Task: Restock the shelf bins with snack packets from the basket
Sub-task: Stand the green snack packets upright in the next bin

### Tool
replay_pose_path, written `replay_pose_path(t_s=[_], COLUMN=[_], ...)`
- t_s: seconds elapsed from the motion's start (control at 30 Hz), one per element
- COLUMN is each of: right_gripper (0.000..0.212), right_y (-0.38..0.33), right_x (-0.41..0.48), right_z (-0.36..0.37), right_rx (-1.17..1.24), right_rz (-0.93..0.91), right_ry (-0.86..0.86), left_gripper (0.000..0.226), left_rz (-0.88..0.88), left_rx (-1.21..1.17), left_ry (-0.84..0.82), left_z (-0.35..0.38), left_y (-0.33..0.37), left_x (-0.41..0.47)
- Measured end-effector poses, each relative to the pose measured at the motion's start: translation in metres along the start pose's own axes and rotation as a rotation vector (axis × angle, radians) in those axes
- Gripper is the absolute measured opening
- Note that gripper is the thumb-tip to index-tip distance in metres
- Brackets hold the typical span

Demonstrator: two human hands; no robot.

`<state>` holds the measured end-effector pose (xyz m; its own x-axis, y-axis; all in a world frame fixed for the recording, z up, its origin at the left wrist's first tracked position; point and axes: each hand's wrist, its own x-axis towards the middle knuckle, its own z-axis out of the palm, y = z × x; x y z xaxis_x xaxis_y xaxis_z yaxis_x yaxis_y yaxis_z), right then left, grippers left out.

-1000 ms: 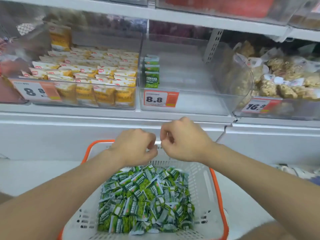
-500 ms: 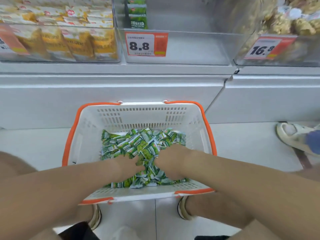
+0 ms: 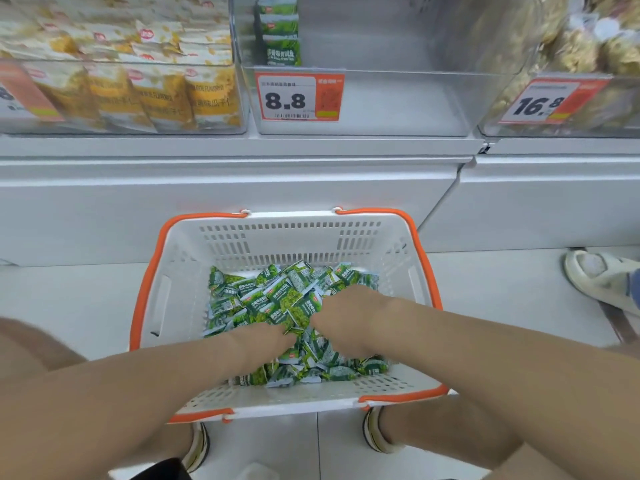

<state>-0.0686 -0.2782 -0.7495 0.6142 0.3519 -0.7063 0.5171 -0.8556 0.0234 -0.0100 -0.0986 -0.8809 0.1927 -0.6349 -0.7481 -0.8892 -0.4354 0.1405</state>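
Note:
A white basket with orange handles [image 3: 180,271] stands on the floor below the shelf and holds a heap of green snack packets [image 3: 277,296]. Both my hands are down in that heap. My left hand [image 3: 263,341] lies on the near left of the pile, its fingers dug in among the packets. My right hand [image 3: 349,317] sits close beside it with its fingers curled down into the packets and its fingertips hidden. Above, the clear middle bin [image 3: 398,102] with an 8.8 price tag [image 3: 299,97] holds one short row of the same green packets [image 3: 281,32] at its left wall.
The bin on the left [image 3: 121,98] is packed with yellow packets. The bin on the right [image 3: 571,105], tagged 16.8, holds brownish wrapped snacks. Another person's white shoe [image 3: 602,278] is on the floor at right. My own feet are under the basket's near rim.
A second ago both hands were raised at the basket's far rim. They have dropped into the green heap and now dig deeper, while my view has tilted down.

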Motion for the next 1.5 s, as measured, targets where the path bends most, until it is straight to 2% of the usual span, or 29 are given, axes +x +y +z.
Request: replay_pose_path(t_s=[0.07,0.13,0.23,0.3,0.33,0.37,0.47,0.53,0.67,0.73,0.77,0.83,0.9,1.0,1.1,1.2,1.27,1.33,1.4,1.47,1.5], right_gripper=[0.017,0.026,0.075,0.086,0.082,0.075,0.051,0.042,0.024,0.014,0.014,0.028,0.040,0.041,0.030,0.025,0.025,0.021,0.022,0.029,0.032], right_y=[0.002,0.008,0.019,0.023,0.024,0.024,0.026,0.030,0.041,0.044,0.045,0.045,0.045,0.042,0.042,0.045,0.055,0.070,0.086,0.100,0.107], right_x=[0.001,0.003,0.006,0.007,0.006,0.007,0.005,0.001,-0.008,-0.014,-0.018,-0.025,-0.030,-0.032,-0.034,-0.038,-0.041,-0.045,-0.051,-0.056,-0.058], right_z=[-0.003,-0.004,-0.006,-0.011,-0.015,-0.018,-0.031,-0.042,-0.062,-0.071,-0.076,-0.084,-0.089,-0.093,-0.098,-0.108,-0.119,-0.133,-0.150,-0.169,-0.179], right_rx=[-0.015,0.039,0.395,0.588,0.680,0.784,1.083,1.213,1.252,1.381,1.473,1.653,1.679,1.659,1.659,1.618,1.544,1.408,1.283,1.205,1.150], right_rz=[0.008,0.006,-0.014,0.030,0.064,0.099,0.224,0.287,0.302,0.285,0.282,0.266,0.257,0.207,0.168,0.108,0.100,0.120,0.155,0.211,0.265], right_ry=[0.002,0.038,0.160,0.318,0.418,0.524,0.814,0.915,1.002,1.068,1.111,1.191,1.244,1.291,1.333,1.362,1.407,1.489,1.569,1.634,1.645], left_gripper=[0.039,0.029,0.018,0.012,0.006,0.012,0.038,0.050,0.019,0.022,0.024,0.027,0.034,0.033,0.025,0.023,0.022,0.016,0.009,0.003,0.012], left_rz=[-0.030,-0.043,-0.047,-0.070,-0.086,-0.107,-0.138,-0.163,-0.175,-0.095,-0.036,0.074,0.135,0.137,0.140,0.157,0.132,0.053,-0.055,-0.164,-0.209], left_rx=[-0.179,-0.383,-0.711,-0.933,-1.041,-1.148,-1.355,-1.411,-1.462,-1.521,-1.553,-1.625,-1.686,-1.762,-1.804,-1.778,-1.642,-1.354,-0.912,-0.486,-0.361], left_ry=[0.115,0.224,0.381,0.470,0.503,0.528,0.604,0.662,0.925,0.990,0.979,0.941,0.934,0.935,0.971,1.044,1.177,1.402,1.613,1.694,1.680], left_z=[-0.014,-0.039,-0.089,-0.116,-0.128,-0.137,-0.157,-0.163,-0.174,-0.180,-0.183,-0.188,-0.192,-0.198,-0.205,-0.216,-0.227,-0.237,-0.245,-0.252,-0.256], left_y=[-0.006,-0.009,-0.009,-0.009,-0.008,-0.007,-0.008,-0.010,-0.014,-0.016,-0.017,-0.019,-0.021,-0.023,-0.022,-0.021,-0.023,-0.030,-0.043,-0.060,-0.067], left_x=[-0.004,-0.011,-0.031,-0.050,-0.060,-0.069,-0.094,-0.105,-0.114,-0.121,-0.125,-0.133,-0.139,-0.144,-0.146,-0.149,-0.153,-0.158,-0.161,-0.164,-0.164])
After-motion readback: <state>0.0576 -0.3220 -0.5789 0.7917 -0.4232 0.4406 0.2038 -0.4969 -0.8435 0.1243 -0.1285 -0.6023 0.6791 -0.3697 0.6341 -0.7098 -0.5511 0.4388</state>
